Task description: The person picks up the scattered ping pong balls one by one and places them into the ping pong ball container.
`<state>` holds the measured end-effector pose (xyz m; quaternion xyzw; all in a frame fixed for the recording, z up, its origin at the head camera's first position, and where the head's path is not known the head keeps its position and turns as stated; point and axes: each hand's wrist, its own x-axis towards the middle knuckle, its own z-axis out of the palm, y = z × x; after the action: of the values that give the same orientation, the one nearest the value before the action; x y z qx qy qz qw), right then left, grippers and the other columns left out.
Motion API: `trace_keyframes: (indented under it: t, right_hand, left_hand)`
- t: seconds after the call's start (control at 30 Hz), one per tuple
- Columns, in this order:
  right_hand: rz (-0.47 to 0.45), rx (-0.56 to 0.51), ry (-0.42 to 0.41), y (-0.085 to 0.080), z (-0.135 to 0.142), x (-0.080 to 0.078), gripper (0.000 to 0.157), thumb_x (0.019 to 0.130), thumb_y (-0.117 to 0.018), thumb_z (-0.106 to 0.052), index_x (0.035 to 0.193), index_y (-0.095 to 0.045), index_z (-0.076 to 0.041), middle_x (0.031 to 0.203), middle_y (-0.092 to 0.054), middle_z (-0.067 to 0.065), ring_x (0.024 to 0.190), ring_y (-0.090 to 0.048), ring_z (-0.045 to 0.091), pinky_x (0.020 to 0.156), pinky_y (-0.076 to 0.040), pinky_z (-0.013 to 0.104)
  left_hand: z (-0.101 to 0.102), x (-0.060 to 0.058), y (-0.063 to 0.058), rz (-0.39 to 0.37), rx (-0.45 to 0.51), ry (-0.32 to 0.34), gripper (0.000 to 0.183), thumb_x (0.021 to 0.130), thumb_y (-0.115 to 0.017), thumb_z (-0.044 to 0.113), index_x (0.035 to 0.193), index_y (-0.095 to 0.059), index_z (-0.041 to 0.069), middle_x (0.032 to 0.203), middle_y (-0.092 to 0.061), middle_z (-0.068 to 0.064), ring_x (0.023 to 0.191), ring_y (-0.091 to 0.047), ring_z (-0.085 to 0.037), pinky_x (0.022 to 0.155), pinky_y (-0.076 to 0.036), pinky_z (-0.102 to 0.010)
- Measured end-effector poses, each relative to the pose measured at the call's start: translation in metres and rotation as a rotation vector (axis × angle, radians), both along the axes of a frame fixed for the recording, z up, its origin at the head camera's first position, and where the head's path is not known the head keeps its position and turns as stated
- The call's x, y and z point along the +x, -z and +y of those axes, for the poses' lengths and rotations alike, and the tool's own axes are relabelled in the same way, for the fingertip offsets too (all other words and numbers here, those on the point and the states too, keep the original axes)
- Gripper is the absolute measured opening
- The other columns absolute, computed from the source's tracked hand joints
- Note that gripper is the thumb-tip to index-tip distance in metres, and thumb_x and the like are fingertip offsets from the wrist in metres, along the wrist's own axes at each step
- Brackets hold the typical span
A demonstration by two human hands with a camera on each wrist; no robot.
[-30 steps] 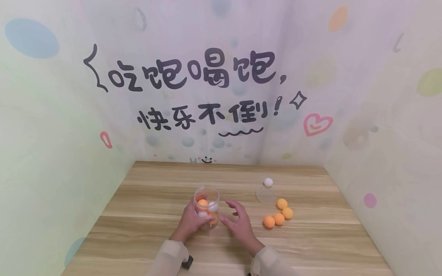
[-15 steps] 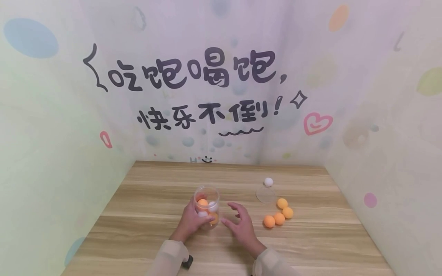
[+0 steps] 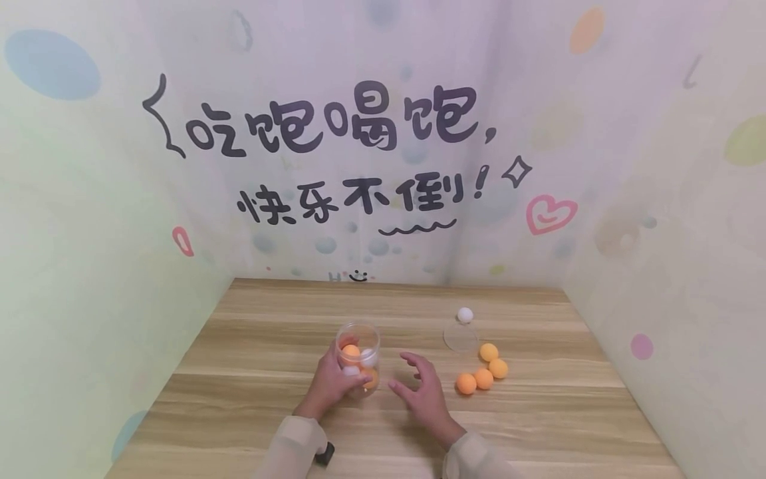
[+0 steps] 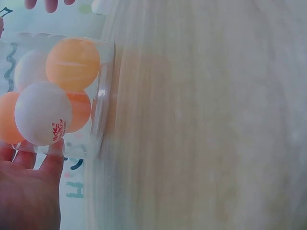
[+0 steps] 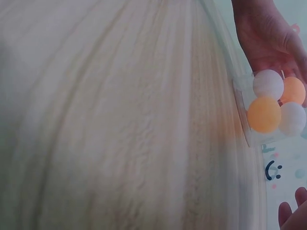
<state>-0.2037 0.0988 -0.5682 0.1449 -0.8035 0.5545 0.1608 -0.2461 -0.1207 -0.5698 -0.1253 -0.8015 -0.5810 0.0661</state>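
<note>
Clear jar (image 3: 359, 337) of orange and white balls (image 4: 43, 113), upright on the table (image 3: 275, 313), left hand (image 3: 330, 384) gripping its left side, right hand (image 3: 426, 394) loosely spread, holding nothing, just right of the jar, loose orange balls (image 3: 483, 378) farther right.

Booth-like space, pale printed walls (image 3: 652, 166), black Chinese lettering (image 3: 376, 118), wood-grain table (image 3: 257, 332)

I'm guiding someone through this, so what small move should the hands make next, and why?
Probably reach the right hand to the nearest orange ball: that hand is empty, the left hand grips the open jar, and balls sit inside while that one lies loose outside.
</note>
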Motion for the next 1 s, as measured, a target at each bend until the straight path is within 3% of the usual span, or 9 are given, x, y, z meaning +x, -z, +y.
trace_keyframes:
  t: [0.3,0.37,0.6,0.77,1.0]
  right_hand:
    - [-0.018,0.035,0.064,0.002,0.001,0.0,0.056,0.079,-0.081,-0.015,0.127,-0.057,-0.004,0.125,-0.057,0.013,0.113,-0.051,0.037,0.09,-0.045,0.056]
    - [-0.024,0.034,0.071,0.003,0.001,0.0,0.055,0.078,-0.081,-0.015,0.127,-0.057,-0.006,0.126,-0.056,0.013,0.113,-0.051,0.035,0.091,-0.044,0.057]
    - [-0.037,0.046,0.057,0.003,0.004,0.0,0.056,0.08,-0.081,-0.018,0.129,-0.056,-0.008,0.127,-0.055,0.013,0.115,-0.05,0.035,0.092,-0.043,0.058]
    - [-0.049,0.052,0.045,0.002,0.007,0.003,0.058,0.081,-0.08,-0.02,0.131,-0.055,-0.005,0.129,-0.054,0.015,0.116,-0.049,0.038,0.093,-0.043,0.059]
    - [-0.039,0.048,0.032,0.005,0.012,0.003,0.06,0.079,-0.082,-0.022,0.131,-0.056,-0.007,0.13,-0.056,0.012,0.119,-0.049,0.037,0.094,-0.042,0.059]
  left_hand:
    - [-0.001,0.0,-0.001,0.012,0.005,0.013,0.088,0.063,-0.093,0.021,0.136,-0.044,0.017,0.134,-0.054,-0.011,0.115,-0.054,-0.023,0.097,-0.046,-0.045]
    - [0.001,0.005,-0.011,0.012,0.011,0.02,0.087,0.064,-0.092,0.017,0.136,-0.044,0.014,0.134,-0.054,-0.015,0.116,-0.054,-0.026,0.097,-0.046,-0.045]
    - [0.002,0.009,-0.016,0.013,0.013,0.014,0.086,0.064,-0.091,0.012,0.136,-0.044,0.011,0.133,-0.054,-0.015,0.115,-0.054,-0.026,0.097,-0.046,-0.042]
    - [0.004,0.02,-0.037,0.039,0.008,0.032,0.083,0.066,-0.089,0.006,0.135,-0.043,0.002,0.132,-0.054,-0.019,0.114,-0.055,-0.028,0.094,-0.048,-0.034]
    - [0.003,0.022,-0.04,0.025,0.006,0.043,0.083,0.066,-0.089,0.006,0.136,-0.043,0.003,0.132,-0.054,-0.02,0.113,-0.056,-0.026,0.093,-0.048,-0.031]
